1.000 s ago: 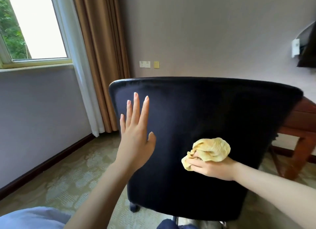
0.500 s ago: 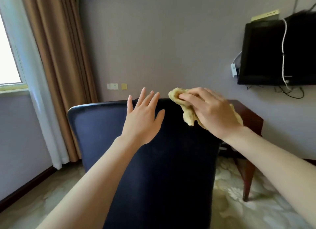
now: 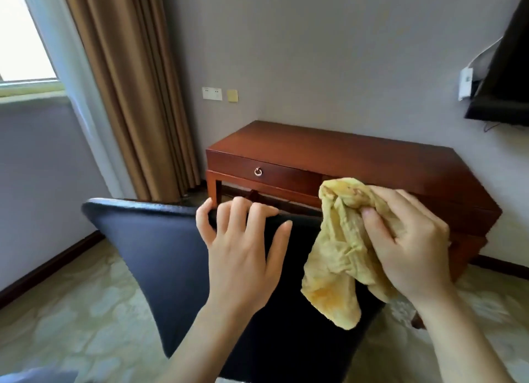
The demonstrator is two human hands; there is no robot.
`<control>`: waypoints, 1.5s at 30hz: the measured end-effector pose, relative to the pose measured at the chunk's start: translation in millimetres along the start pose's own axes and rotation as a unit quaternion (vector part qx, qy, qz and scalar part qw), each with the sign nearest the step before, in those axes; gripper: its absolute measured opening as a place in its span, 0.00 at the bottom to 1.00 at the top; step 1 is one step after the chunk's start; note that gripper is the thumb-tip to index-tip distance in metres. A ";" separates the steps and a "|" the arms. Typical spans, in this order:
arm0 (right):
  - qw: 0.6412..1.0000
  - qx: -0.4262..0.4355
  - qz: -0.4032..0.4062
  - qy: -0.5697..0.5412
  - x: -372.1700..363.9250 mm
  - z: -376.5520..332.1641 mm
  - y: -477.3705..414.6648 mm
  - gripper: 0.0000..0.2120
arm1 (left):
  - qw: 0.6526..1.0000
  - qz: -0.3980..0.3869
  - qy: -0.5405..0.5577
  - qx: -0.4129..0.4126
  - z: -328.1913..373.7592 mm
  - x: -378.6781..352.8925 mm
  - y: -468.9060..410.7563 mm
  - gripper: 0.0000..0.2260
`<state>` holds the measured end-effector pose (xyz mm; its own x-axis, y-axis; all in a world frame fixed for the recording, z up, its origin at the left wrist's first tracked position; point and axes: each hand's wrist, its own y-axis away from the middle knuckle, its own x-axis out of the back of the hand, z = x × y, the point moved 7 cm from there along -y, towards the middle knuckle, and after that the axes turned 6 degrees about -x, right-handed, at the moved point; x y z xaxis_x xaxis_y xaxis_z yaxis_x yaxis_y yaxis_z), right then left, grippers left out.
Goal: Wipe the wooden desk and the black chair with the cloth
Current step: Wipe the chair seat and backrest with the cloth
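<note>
The black chair stands in front of me with its back towards me. My left hand grips the top edge of the chair back, fingers curled over it. My right hand holds the crumpled yellow cloth at the right end of that top edge; the cloth hangs down over the chair back. Behind the chair stands the wooden desk against the wall, with a ring-pull drawer.
Brown curtains and a window fill the left. A black screen hangs on the wall at the right, above the desk's end. Wall sockets sit over the desk. Patterned carpet covers the floor.
My left hand went from lying flat on the chair back to curling over its top edge. My right hand carried the cloth up from the lower chair back to the top edge.
</note>
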<state>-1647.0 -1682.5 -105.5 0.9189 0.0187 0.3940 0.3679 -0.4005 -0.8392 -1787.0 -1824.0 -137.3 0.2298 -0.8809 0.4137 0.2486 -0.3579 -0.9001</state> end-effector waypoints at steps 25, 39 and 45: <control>0.886 -0.017 -0.462 0.023 -87.8 -106.3 -24.0 0.24 | 0.978 -0.084 0.018 0.188 -83.5 40.4 -13.5 0.10; 0.836 -0.028 -0.513 -0.195 -116.5 -104.6 -29.8 0.13 | 0.824 -0.002 0.249 0.509 -52.1 43.0 16.3 0.25; 0.777 -0.075 -0.536 -0.320 -89.6 -68.9 -19.5 0.09 | 0.779 0.062 0.130 0.610 11.3 40.9 27.1 0.22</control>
<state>-1746.3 -1739.4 -98.6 -0.0049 0.8482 0.5297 0.9947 0.0583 -0.0842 -1760.3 -1866.2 -143.2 0.1647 -0.9750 0.1494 0.9855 0.1564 -0.0656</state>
